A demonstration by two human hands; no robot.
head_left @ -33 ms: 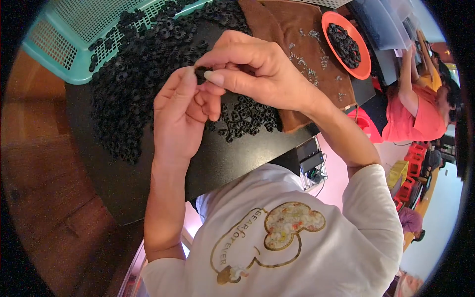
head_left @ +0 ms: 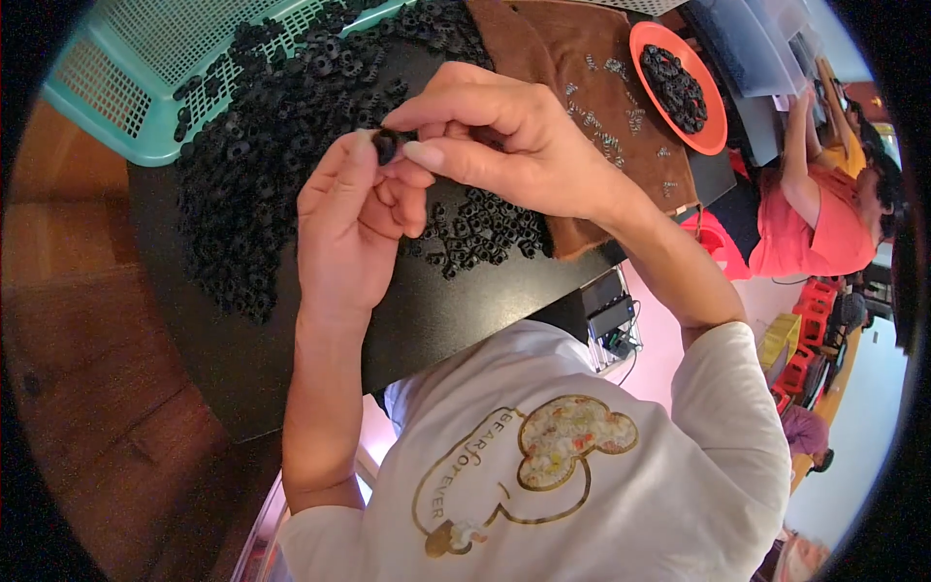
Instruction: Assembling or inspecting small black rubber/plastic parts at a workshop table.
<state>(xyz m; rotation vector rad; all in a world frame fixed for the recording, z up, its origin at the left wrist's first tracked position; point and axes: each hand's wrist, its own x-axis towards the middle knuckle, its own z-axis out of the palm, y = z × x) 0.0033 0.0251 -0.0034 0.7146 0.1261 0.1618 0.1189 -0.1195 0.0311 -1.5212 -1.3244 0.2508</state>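
Observation:
Between the fingertips of both hands is a small black round plastic part, its hollow end partly showing. My left hand pinches it from the left with thumb and forefinger, the other fingers curled below. From the right, my right hand grips it between thumb and forefinger. Under and beyond the hands spreads a large heap of black ring-shaped parts. A smaller pile of black hollow parts lies just below my right hand. Small metal springs are scattered over a brown cloth to the right.
A green perforated basket stands at the far left, black parts spilling at its edge. An orange plate with black parts sits at the far right, near a translucent plastic bin. The dark table ends before me. A co-worker in a red top is at right.
The black part has tilted between my fingers, so more of its hollow end shows. Both hands have shifted very slightly; their grip looks the same.

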